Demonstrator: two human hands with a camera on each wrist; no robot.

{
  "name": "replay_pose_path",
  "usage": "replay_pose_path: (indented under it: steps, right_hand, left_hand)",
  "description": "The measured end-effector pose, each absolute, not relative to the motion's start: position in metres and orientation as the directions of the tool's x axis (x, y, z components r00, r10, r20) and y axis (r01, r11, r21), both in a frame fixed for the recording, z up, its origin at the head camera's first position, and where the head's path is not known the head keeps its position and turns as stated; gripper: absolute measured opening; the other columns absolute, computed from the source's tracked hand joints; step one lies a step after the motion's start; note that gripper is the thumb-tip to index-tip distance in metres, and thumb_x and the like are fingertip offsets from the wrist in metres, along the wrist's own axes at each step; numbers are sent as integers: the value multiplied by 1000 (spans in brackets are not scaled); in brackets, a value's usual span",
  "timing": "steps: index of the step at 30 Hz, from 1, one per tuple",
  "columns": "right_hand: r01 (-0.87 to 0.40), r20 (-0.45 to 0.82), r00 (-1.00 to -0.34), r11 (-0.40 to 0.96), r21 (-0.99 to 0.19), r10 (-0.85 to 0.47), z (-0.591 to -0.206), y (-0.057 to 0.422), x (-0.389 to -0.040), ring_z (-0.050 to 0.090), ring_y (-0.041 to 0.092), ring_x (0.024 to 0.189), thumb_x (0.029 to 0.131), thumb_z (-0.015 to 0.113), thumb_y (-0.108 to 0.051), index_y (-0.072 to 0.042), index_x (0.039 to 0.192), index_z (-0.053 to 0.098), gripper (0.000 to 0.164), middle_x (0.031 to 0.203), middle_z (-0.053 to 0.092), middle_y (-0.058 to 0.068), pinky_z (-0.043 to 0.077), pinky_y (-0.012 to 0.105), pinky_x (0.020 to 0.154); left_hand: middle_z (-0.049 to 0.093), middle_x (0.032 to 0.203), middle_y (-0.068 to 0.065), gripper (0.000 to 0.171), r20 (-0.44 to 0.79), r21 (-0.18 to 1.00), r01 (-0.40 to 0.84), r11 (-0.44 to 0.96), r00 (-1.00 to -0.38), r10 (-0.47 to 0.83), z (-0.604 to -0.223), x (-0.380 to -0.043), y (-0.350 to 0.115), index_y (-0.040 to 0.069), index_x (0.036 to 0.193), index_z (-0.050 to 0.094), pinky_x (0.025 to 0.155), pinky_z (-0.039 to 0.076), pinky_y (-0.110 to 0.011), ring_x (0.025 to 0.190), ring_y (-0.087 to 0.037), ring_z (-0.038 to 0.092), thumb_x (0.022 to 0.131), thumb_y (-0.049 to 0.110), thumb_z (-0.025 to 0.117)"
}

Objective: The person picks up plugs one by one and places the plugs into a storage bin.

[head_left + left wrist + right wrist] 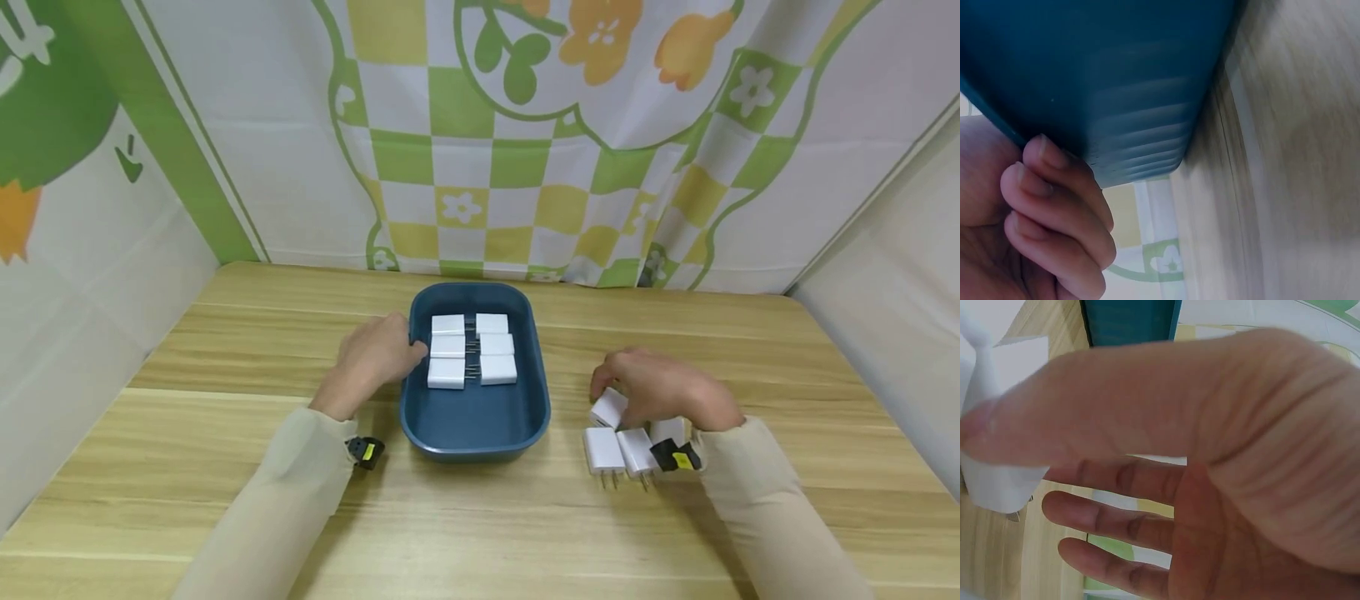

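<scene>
My left hand (pixel 378 350) holds the left rim of a dark blue plastic bin (pixel 474 429); in the left wrist view its curled fingers (pixel 1063 215) lie against the bin's outer wall. Inside the bin, white plug-in chargers (pixel 447 346) lie in two columns of three, prongs pointing to the middle. To the right of the bin, my right hand (pixel 663 387) pinches a white charger (pixel 609 408) between thumb and index finger. In the right wrist view the thumb (pixel 1085 406) crosses in front of that charger (pixel 1000 487), and the other fingers extend loosely.
Close below the right hand are two loose chargers (pixel 603 450) with prongs toward me, and another charger (pixel 669 430) is partly hidden by the wrist. All stands on a wood-grain table (pixel 480 525). A patterned curtain (pixel 465 167) hangs behind the table's far edge.
</scene>
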State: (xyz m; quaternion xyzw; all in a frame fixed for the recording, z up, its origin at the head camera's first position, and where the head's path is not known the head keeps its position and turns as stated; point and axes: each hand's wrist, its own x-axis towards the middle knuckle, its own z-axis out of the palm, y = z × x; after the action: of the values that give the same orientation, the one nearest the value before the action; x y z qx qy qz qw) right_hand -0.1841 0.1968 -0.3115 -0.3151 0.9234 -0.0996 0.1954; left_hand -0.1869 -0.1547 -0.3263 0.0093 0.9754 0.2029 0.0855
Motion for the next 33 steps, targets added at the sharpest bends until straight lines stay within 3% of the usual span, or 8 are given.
replay_pose_path:
  steps: [10, 16, 23, 33]
  right_hand:
    - [-507, -282, -759, 805, -308, -586, -317, 193, -187, 61, 20, 96, 70, 83, -5, -12, 106, 73, 38, 110, 70, 5, 51, 39, 81]
    - [-560, -246, -729, 763, -323, -639, -320, 189, -188, 62, 21, 102, 68, 81, 0, -13, 109, 75, 43, 109, 72, -1, 51, 41, 84]
    - [-567, -236, -727, 758, -323, -645, -323, 186, -187, 60, 18, 93, 69, 85, -1, -15, 107, 76, 42, 102, 71, -7, 51, 38, 78]
    - [-555, -220, -751, 775, -302, -623, -322, 186, -184, 60, 20, 94, 71, 80, 1, -14, 111, 73, 43, 108, 68, 1, 52, 39, 78]
  left_hand:
    - [46, 57, -1, 37, -172, 420, -16, 907, -983, 63, -326, -187, -153, 11, 64, 52, 47, 34, -28, 50, -16, 46, 99, 23, 55]
    - [48, 57, -1, 36, -177, 424, -8, 905, -981, 74, -327, -188, -151, 10, 65, 53, 46, 35, -27, 50, -16, 46, 100, 23, 54]
    - [47, 57, -1, 35, -167, 440, 2, 898, -982, 84, -330, -189, -150, 11, 66, 52, 45, 34, -26, 49, -15, 45, 99, 22, 54]
    - [49, 57, -2, 35, -172, 449, -4, 894, -982, 82, -331, -189, -150, 10, 67, 55, 44, 35, -26, 49, -15, 46, 100, 22, 54]
